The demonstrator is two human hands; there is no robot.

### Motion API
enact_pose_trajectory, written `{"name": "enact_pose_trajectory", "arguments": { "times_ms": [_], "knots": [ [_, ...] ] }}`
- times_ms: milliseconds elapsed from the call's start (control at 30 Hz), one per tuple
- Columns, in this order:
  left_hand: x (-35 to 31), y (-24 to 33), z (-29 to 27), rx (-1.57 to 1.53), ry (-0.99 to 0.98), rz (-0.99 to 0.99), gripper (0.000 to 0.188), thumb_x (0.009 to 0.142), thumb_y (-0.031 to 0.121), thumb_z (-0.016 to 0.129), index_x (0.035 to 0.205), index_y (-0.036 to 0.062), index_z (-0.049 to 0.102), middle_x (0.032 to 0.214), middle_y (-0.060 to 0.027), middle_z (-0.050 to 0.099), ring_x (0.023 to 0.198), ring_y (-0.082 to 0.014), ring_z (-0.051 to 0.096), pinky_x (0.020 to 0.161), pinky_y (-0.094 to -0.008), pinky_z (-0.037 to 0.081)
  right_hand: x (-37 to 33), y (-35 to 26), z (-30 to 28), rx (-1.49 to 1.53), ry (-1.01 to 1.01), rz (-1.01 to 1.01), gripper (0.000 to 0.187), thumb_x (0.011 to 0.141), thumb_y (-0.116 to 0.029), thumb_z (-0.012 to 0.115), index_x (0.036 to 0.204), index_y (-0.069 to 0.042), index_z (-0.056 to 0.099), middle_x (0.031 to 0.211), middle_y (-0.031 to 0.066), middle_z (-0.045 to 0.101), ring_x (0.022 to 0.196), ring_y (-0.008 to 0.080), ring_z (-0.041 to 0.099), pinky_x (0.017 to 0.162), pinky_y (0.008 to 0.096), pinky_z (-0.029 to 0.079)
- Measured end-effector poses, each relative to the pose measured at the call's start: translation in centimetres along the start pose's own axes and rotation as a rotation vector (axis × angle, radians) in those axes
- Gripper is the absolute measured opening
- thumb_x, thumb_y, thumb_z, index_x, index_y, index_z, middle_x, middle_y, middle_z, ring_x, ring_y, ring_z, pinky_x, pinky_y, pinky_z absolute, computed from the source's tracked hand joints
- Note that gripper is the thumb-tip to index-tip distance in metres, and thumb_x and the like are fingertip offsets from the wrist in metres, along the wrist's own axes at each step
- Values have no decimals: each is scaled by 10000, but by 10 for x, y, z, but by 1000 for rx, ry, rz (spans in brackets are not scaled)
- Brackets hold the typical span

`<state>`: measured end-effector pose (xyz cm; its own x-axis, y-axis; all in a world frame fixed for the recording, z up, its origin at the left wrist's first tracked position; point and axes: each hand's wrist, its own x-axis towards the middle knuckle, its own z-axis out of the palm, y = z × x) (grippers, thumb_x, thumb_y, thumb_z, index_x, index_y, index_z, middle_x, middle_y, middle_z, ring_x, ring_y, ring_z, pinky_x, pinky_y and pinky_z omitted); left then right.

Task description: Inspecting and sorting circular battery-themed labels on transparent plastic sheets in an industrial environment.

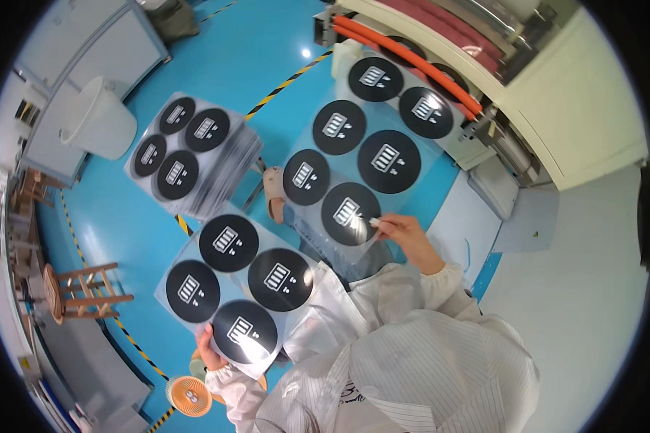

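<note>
At the lower left, my left hand (pixel 208 350) grips the edge of a clear plastic sheet (pixel 240 285) printed with black discs and white bar symbols. Its fingers are closed on the corner, partly hidden by the sheet. To the right, my right hand (pixel 412 238) pinches a small white object (pixel 374 222), too small to name. That object is against the lower right edge of a long clear film (pixel 348 169) with the same black discs. The film hangs down from the machine in front of me, its lower end above my lap.
A thick stack of similar printed sheets (pixel 227 169) stands at the left. The machine (pixel 570 101) with an orange roller (pixel 404 65) is at the upper right. A white bin (pixel 101 119), a wooden stool (pixel 87 292) and a small orange fan (pixel 189 396) are on the left side.
</note>
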<state>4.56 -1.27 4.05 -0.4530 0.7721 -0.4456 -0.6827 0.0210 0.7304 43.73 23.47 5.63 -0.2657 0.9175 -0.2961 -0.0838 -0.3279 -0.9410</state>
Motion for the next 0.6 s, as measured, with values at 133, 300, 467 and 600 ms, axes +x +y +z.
{"name": "enact_pose_trajectory", "arguments": {
  "times_ms": [133, 300, 467, 600],
  "knots": [
    [4, -31, 15, -121, -1, -127, 422, 862, 172, 535, 1243, 3, 474, 1135, -141, 604, 994, -267, 614, 863, -385, 510, -12, -28, 19, -61, -60, -75, 198, 905, -117, 567, 1004, 35, 646, 785, 55, 622, 656, 135, 601, 630, 244, 511],
    [27, -57, 133, 12, -199, -57, 349, 940, 207, 467, 1236, 23, 475, 1152, -113, 589, 1016, -220, 601, 873, -341, 496, -33, -61, 26, -10, -119, -11, 235, 913, -164, 558, 978, 43, 651, 773, 89, 654, 641, 139, 636, 571, 232, 525],
    [59, -76, 178, -18, -315, -82, 351, 932, 263, 534, 1118, -35, 527, 1042, -125, 629, 867, -175, 647, 733, -268, 539, -38, -70, 27, -126, -238, 107, 249, 911, -170, 565, 1023, 41, 636, 790, 104, 669, 672, 132, 647, 594, 232, 536],
    [74, -84, 183, -20, -280, -99, 303, 900, 188, 586, 1107, -28, 538, 1016, -102, 634, 843, -161, 640, 733, -256, 526, -38, -64, 31, -81, -309, 153, 240, 907, -164, 569, 1010, 41, 640, 766, 93, 667, 656, 137, 654, 583, 238, 537]
  ]
}}
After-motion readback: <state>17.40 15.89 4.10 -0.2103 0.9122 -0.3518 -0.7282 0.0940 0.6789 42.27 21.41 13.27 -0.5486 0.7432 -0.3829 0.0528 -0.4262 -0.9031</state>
